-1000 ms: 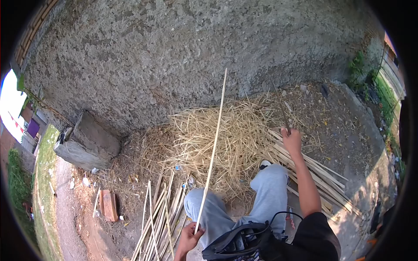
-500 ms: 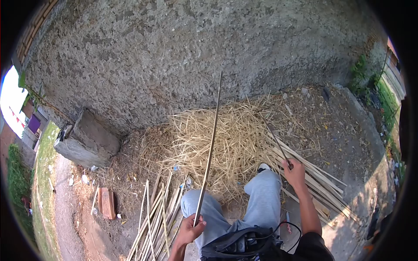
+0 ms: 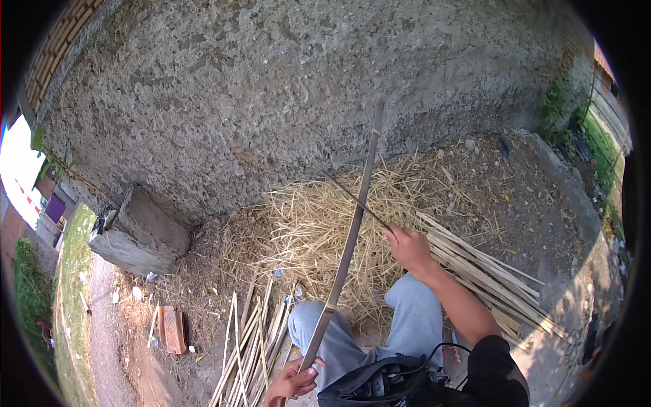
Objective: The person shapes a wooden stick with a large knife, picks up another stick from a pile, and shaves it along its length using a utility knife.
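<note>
My left hand [image 3: 296,381] is closed round the lower end of a long, flat bamboo strip [image 3: 347,256]. The strip slants up and to the right, its far end in front of the wall. In my right hand [image 3: 411,254] is the handle of a knife with a long, thin dark blade [image 3: 347,194]. That blade points up and left and crosses the strip at about mid-length; whether it touches is hard to tell. Under both lies a heap of pale bamboo shavings [image 3: 298,220], between and beyond my knees.
Split bamboo strips [image 3: 237,359] lie at lower left, and another bundle of strips [image 3: 498,275] lies on the right. A rough wall [image 3: 271,88] rises ahead. At left are a concrete block [image 3: 146,227] and a brick [image 3: 173,330]. A black bag [image 3: 376,383] rests on my lap.
My right hand has moved up and left, bringing the knife blade across the bamboo strip. The strip now leans further right and shows its broad face; my left hand has dropped slightly.
</note>
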Demonstrator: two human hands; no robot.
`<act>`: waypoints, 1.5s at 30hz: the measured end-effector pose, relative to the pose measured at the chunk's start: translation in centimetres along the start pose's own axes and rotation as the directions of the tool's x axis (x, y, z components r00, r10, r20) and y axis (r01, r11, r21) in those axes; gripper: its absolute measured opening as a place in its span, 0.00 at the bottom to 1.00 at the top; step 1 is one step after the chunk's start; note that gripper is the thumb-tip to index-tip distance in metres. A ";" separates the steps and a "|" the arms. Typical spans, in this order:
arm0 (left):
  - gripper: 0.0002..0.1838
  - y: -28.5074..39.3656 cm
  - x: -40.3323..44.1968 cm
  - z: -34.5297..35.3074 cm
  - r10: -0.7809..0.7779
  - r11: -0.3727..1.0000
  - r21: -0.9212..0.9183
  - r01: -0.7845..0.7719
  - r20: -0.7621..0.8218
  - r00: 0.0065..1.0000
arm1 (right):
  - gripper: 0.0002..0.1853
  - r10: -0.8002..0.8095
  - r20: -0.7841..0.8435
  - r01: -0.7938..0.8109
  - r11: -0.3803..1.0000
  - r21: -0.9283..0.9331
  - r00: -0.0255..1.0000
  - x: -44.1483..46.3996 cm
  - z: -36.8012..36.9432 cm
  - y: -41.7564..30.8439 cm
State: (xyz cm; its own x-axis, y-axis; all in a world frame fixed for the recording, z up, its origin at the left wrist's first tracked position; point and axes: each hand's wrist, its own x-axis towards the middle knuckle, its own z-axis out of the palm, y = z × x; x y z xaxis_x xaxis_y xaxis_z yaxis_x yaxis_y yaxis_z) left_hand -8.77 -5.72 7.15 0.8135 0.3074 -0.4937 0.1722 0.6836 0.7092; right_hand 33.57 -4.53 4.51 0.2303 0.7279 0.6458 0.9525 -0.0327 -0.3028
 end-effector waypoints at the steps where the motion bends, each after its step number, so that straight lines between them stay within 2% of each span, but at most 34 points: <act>1: 0.15 0.0 -0.4 -0.2 0.002 1.000 0.001 -0.002 -0.001 1.000 | 0.15 0.150 0.068 -0.144 0.986 -0.085 0.986 1.0 -0.2 1.1; 2: 0.16 0.1 -0.7 -0.5 -0.015 0.990 0.136 0.028 -0.094 0.995 | 0.15 0.298 0.122 -0.275 0.945 -0.177 0.947 1.6 -0.2 1.5; 3: 0.18 0.3 -0.8 -0.7 -0.016 0.962 0.265 0.066 -0.187 0.982 | 0.15 0.292 0.117 -0.269 0.947 -0.175 0.949 0.7 -0.1 0.6; 4: 0.20 0.7 -0.7 0.0 0.037 0.961 0.275 0.013 -0.178 0.983 | 0.16 0.043 0.167 -0.032 0.997 -0.072 0.985 -0.6 -1.4 -2.7; 5: 0.20 0.0 0.2 -0.1 0.039 0.963 0.268 0.010 -0.176 0.984 | 0.16 -0.210 0.197 0.206 0.978 0.038 0.958 -1.4 -1.9 -4.5; 6: 0.16 -1.0 1.1 -0.4 0.265 0.855 0.498 -0.140 -0.189 0.946 | 0.16 -0.207 0.203 0.204 0.978 0.039 0.957 -1.7 -1.7 -4.8; 7: 0.13 -0.9 1.6 0.1 0.477 0.667 0.701 -0.253 -0.142 0.867 | 0.17 -0.346 0.174 0.348 0.937 0.016 0.922 -2.0 -1.4 -5.0; 8: 0.13 -0.6 1.2 0.5 0.489 0.643 0.747 -0.170 -0.229 0.842 | 0.19 -0.477 0.150 0.484 0.875 -0.009 0.866 -2.2 -1.0 -5.2; 9: 0.13 -0.1 0.9 0.7 0.485 0.646 0.745 -0.166 -0.232 0.843 | 0.19 -0.475 0.153 0.482 0.876 -0.006 0.866 -1.8 -0.3 -4.2; 11: 0.16 0.5 0.2 0.7 0.423 0.532 0.846 0.030 -0.296 0.856 | 0.20 -0.059 0.163 0.110 0.941 -0.320 0.985 0.4 1.0 -1.5; 12: 0.16 0.4 0.0 1.0 0.426 0.536 0.844 0.027 -0.298 0.854 | 0.20 -0.065 0.165 0.116 0.940 -0.321 0.984 0.9 0.9 -1.2; 14: 0.18 0.5 0.1 1.7 0.389 0.577 0.815 0.060 -0.338 0.857 | 0.21 0.217 0.305 -0.098 0.927 -0.362 0.927 2.2 0.6 -1.1; 15: 0.18 0.1 0.5 1.3 0.395 0.576 0.815 0.056 -0.338 0.854 | 0.21 0.212 0.301 -0.094 0.927 -0.362 0.930 1.8 0.3 -1.9; 16: 0.18 -0.9 0.9 0.7 0.428 0.590 0.807 0.029 -0.343 0.836 | 0.21 -0.055 0.306 0.108 0.982 -0.158 0.950 0.4 -0.1 -3.3; 17: 0.17 -1.1 1.1 0.9 0.454 0.605 0.796 0.004 -0.349 0.820 | 0.21 -0.312 0.260 0.311 0.949 0.046 0.914 -0.6 -0.3 -4.0; 18: 0.17 -1.1 1.1 0.8 0.445 0.612 0.791 0.006 -0.351 0.824 | 0.22 -0.370 0.297 0.369 0.927 0.063 0.880 -1.1 -0.2 -3.8; 19: 0.17 -1.7 1.4 0.3 0.480 0.585 0.811 0.006 -0.352 0.803 | 0.22 -0.362 0.314 0.360 0.931 0.066 0.878 -1.1 0.4 -2.9; 20: 0.16 -2.0 1.4 -0.1 0.456 0.585 0.809 0.059 -0.388 0.801 | 0.22 -0.097 0.300 0.123 0.990 -0.070 0.949 -0.5 1.4 -1.4; 21: 0.16 -2.1 1.4 -0.5 0.439 0.578 0.809 0.106 -0.418 0.795 | 0.22 0.168 0.242 -0.120 0.972 -0.202 0.955 0.4 1.8 -0.1; 23: 0.15 -3.3 0.9 -1.6 0.470 0.568 0.818 0.093 -0.416 0.778 | 0.23 0.294 0.052 -0.255 0.892 -0.373 0.954 1.6 -0.1 2.6; 25: 0.14 -3.7 0.8 -2.2 0.560 0.547 0.836 0.044 -0.404 0.723 | 0.23 0.247 -0.026 -0.241 0.910 -0.337 0.969 1.1 -2.5 2.7; 26: 0.22 -2.8 0.4 -1.4 0.556 0.520 0.854 0.004 -0.343 0.757 | 0.23 0.208 -0.090 -0.226 0.926 -0.303 0.974 0.5 -3.4 2.3; 27: 0.22 -2.6 0.8 -1.4 0.559 0.515 0.857 0.000 -0.336 0.758 | 0.23 0.210 -0.097 -0.230 0.924 -0.305 0.973 -0.1 -3.7 2.1; 29: 0.23 -3.1 1.5 -1.2 0.631 0.489 0.872 -0.038 -0.323 0.706 | 0.20 -0.029 -0.186 -0.018 0.970 -0.244 0.982 -1.1 -4.6 1.6; 30: 0.18 -3.1 1.8 -1.1 0.618 0.513 0.859 -0.002 -0.368 0.695 | 0.20 -0.103 -0.184 0.039 0.945 -0.325 0.978 -1.3 -5.5 0.9; 31: 0.18 -3.4 2.3 -1.4 0.612 0.514 0.858 0.003 -0.369 0.700 | 0.20 -0.096 -0.179 0.033 0.945 -0.324 0.979 -1.5 -5.8 0.6; 33: 0.14 -4.0 3.6 -2.4 0.464 0.736 0.677 0.007 -0.513 0.722 | 0.21 -0.160 -0.151 0.094 0.924 -0.371 0.976 -2.4 -6.1 0.2; 35: 0.14 -3.3 4.2 -1.9 0.479 0.727 0.686 -0.003 -0.505 0.718 | 0.21 -0.134 -0.150 0.072 0.931 -0.358 0.980 -3.5 -6.1 0.1; 38: 0.14 -2.1 5.5 -0.7 0.527 0.693 0.720 -0.038 -0.469 0.709 | 0.18 0.019 -0.227 -0.107 0.918 -0.382 0.974 -6.5 -6.1 2.5; 39: 0.14 -2.6 6.3 -0.9 0.522 0.700 0.713 -0.034 -0.479 0.706 | 0.18 0.016 -0.217 -0.099 0.921 -0.377 0.976 -8.4 -5.6 3.8; 40: 0.13 -3.4 7.3 -1.6 0.510 0.742 0.666 -0.081 -0.481 0.713 | 0.18 0.249 -0.260 -0.314 0.916 -0.251 0.933 -10.6 -4.9 5.2; 41: 0.12 -4.1 8.0 -1.9 0.495 0.779 0.615 -0.124 -0.481 0.724 | 0.19 0.477 -0.269 -0.520 0.845 -0.122 0.837 -13.3 -4.4 6.4; 43: 0.09 -4.3 8.6 -2.1 0.478 0.810 0.565 -0.158 -0.479 0.736 | 0.20 0.817 -0.095 -0.822 0.560 -0.107 0.569 -19.5 -3.8 8.8; 45: 0.07 -4.7 9.1 -2.7 0.497 0.818 0.533 -0.216 -0.465 0.732 | 0.22 0.932 -0.054 -0.914 0.337 -0.225 0.357 -26.9 -3.4 9.8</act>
State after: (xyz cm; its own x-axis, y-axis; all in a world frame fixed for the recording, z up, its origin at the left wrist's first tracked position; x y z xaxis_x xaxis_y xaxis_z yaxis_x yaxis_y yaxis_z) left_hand -3.71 -4.33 -2.03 0.4231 0.8729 -0.2430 0.2609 0.1395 0.9552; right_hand 37.38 -26.79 -13.43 0.9813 0.1922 -0.0137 0.1553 -0.8307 -0.5347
